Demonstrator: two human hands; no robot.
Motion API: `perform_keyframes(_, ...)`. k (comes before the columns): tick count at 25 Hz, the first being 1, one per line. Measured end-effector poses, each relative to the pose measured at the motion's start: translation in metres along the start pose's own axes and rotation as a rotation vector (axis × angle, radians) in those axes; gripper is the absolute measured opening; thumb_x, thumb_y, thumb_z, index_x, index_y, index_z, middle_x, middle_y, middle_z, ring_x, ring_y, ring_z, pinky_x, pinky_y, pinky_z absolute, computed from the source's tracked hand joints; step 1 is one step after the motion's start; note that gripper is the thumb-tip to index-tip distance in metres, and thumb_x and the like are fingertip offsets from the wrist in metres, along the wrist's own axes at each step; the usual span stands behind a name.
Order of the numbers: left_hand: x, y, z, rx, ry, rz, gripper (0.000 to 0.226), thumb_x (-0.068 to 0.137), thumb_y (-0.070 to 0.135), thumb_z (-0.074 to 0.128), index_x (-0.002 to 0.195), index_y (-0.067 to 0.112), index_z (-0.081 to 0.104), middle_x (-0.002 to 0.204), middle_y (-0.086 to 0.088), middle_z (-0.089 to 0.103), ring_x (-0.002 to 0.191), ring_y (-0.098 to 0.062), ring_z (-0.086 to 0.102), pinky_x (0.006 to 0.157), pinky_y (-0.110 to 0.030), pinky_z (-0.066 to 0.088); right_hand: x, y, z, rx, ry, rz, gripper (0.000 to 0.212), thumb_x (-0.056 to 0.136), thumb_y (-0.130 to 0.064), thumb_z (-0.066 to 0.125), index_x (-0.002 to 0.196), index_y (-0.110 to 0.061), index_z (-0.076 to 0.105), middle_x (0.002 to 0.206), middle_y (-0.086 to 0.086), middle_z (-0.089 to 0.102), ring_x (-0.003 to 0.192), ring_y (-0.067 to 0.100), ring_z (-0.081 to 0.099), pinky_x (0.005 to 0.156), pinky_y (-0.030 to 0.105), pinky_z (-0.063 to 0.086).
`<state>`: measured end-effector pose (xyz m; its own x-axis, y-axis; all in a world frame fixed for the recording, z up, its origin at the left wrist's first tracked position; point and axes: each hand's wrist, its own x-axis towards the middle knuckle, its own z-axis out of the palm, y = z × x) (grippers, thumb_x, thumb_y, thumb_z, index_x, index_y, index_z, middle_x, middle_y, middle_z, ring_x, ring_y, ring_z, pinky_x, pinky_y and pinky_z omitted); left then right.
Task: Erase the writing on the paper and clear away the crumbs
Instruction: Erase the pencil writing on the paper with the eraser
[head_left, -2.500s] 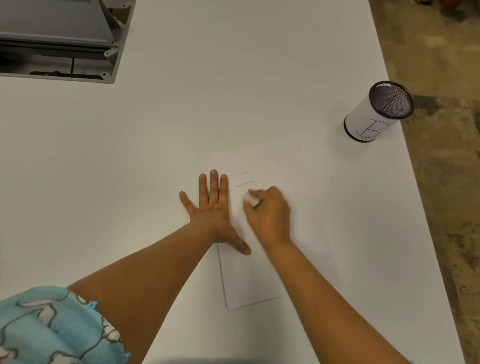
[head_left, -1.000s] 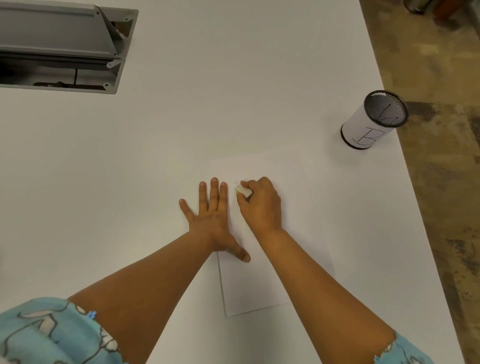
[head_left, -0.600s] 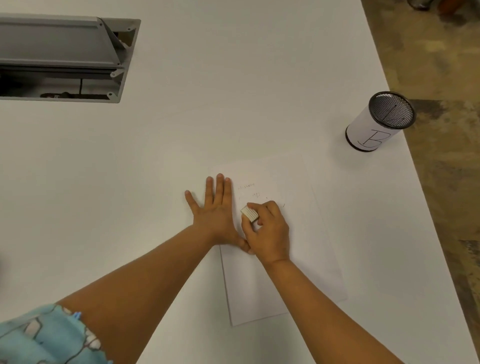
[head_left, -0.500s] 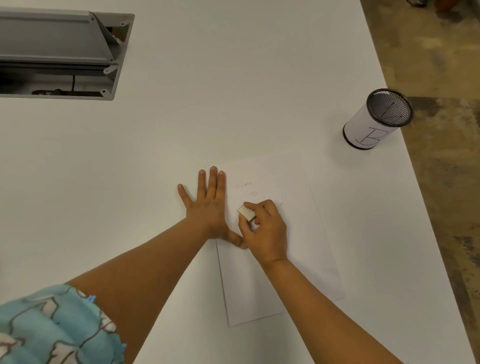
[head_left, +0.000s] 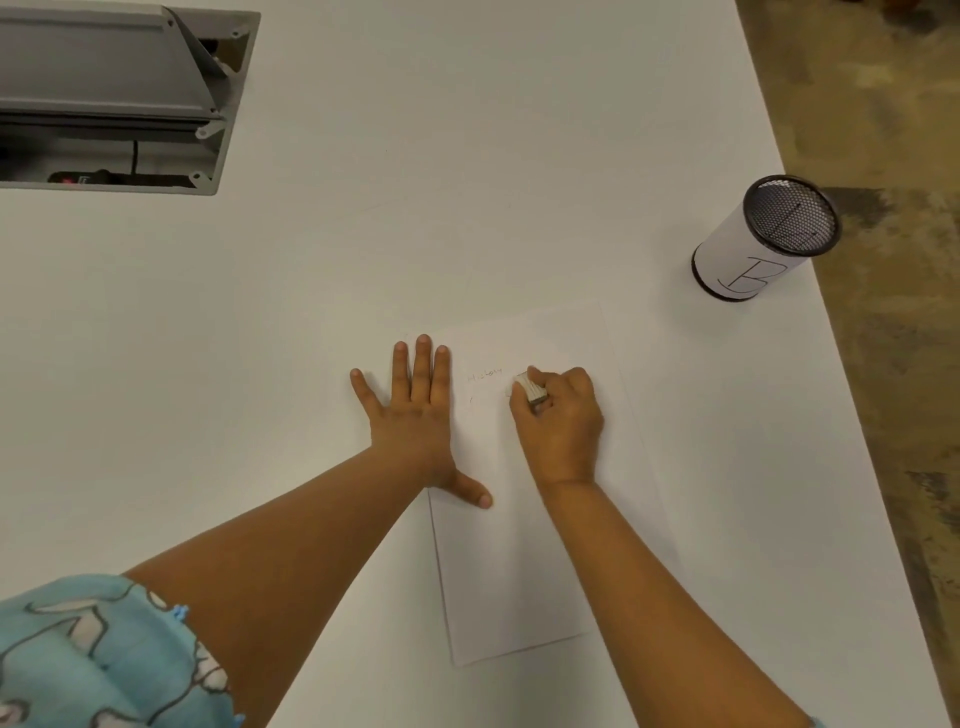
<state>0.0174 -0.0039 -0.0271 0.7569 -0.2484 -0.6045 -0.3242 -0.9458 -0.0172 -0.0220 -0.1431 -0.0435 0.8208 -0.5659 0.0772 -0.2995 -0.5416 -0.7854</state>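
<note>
A white sheet of paper (head_left: 524, 561) lies on the white table (head_left: 415, 234). Faint pencil writing (head_left: 485, 375) shows near its upper left, with a fainter trace just below. My left hand (head_left: 415, 415) lies flat with fingers spread on the paper's left edge, thumb on the sheet. My right hand (head_left: 561, 421) is closed on a small white eraser (head_left: 529, 388), whose tip touches the paper just right of the writing. No crumbs are discernible at this distance.
A mesh pen cup (head_left: 753, 244) wrapped in white paper marked "B" stands at the right, close to the table's edge. A grey open cable hatch (head_left: 119, 98) sits in the table at the far left. Patterned floor (head_left: 893, 364) lies beyond the right edge.
My right hand has moved up and to the right with the eraser, from beside my left thumb to the line of writing. Less of the second line shows than before. My left hand stays flat.
</note>
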Motion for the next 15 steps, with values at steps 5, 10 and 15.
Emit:
perform_keyframes(5,-0.002,0.004,0.000,0.028,0.012,-0.033,0.157,0.038,0.087,0.061,0.121,0.009,-0.048,0.141,-0.014,-0.044,0.129,-0.035,-0.039,0.099,-0.069,-0.013,-0.043,-0.019,0.015,-0.011,-0.244,-0.135,0.026,0.079,-0.020,0.068,0.102,-0.008,0.066,0.092,0.009,0.060,0.068,0.015,0.057,0.065,0.020,0.049)
perform_keyframes(10,-0.002,0.001,-0.003,0.013,-0.020,-0.010,0.162,0.030,0.090,0.058,0.120,0.010,-0.049,0.140,-0.013,-0.046,0.127,-0.035,-0.041,0.096,-0.067,-0.018,0.005,-0.005,-0.007,-0.036,-0.009,0.074,0.021,0.078,-0.014,0.068,0.096,-0.003,0.067,0.092,0.013,0.060,0.073,0.025,0.061,0.064,0.018,0.043)
perform_keyframes(15,-0.003,0.004,-0.004,0.033,-0.034,-0.034,0.162,0.031,0.089,0.059,0.120,0.009,-0.050,0.139,-0.014,-0.047,0.127,-0.036,-0.041,0.098,-0.068,-0.015,-0.039,-0.019,0.007,-0.029,-0.235,-0.112,0.025,0.080,-0.020,0.067,0.102,-0.007,0.066,0.092,0.009,0.060,0.071,0.017,0.059,0.066,0.020,0.048)
